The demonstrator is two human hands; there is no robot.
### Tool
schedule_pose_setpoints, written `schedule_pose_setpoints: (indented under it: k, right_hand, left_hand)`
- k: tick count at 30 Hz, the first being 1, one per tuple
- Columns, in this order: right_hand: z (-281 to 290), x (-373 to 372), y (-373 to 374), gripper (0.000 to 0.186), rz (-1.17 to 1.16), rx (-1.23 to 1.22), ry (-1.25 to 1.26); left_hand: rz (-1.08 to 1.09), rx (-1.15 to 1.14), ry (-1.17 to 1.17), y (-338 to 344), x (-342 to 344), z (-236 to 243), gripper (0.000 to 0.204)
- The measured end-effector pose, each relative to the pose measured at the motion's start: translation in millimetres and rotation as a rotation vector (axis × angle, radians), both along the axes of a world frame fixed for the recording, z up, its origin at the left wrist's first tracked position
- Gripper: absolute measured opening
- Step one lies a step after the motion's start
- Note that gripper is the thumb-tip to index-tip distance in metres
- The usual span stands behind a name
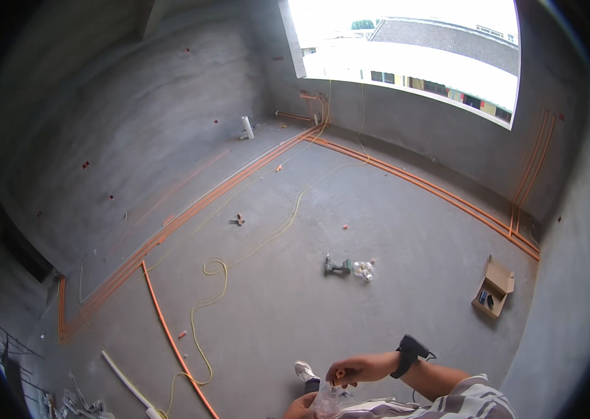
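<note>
My right hand (pixel 359 367), with a black band around its wrist, is closed on a small orange fitting (pixel 340 373) just above a clear plastic bag (pixel 330 401). Low at the picture's edge, my left hand (pixel 300 407) grips the side of this bag; its fingers are partly hidden. What lies inside the bag is too small to make out. My white shoe (pixel 304 371) shows beyond the hands.
A green-black cordless drill (pixel 337 267) lies beside a bag of white pieces (pixel 364 271). An open cardboard box (pixel 494 288) is at right. Orange pipes (pixel 406 174) follow the walls; a loose orange pipe (pixel 162 318) and yellow cable (pixel 197 335) cross the floor.
</note>
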State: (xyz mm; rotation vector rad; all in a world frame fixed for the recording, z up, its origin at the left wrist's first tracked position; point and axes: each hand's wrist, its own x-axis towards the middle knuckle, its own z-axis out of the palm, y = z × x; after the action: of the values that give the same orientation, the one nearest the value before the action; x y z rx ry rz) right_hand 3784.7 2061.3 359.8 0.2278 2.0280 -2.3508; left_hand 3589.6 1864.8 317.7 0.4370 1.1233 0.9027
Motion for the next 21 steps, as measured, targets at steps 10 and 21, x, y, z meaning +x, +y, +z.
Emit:
schedule_pose_setpoints:
  k: [10, 21]
  right_hand:
    - [1.5, -229.4, 199.6, 0.026, -0.423, 0.812, -0.096]
    - [-55.9, -401.2, 503.0, 0.030, -0.502, 0.590, -0.019]
  left_hand:
    - [-0.314, 0.108, -0.148, 302.5, -251.6, -29.1, 0.048]
    - [-0.348, -0.011, -0.184, 627.9, -435.9, -83.8, 0.034]
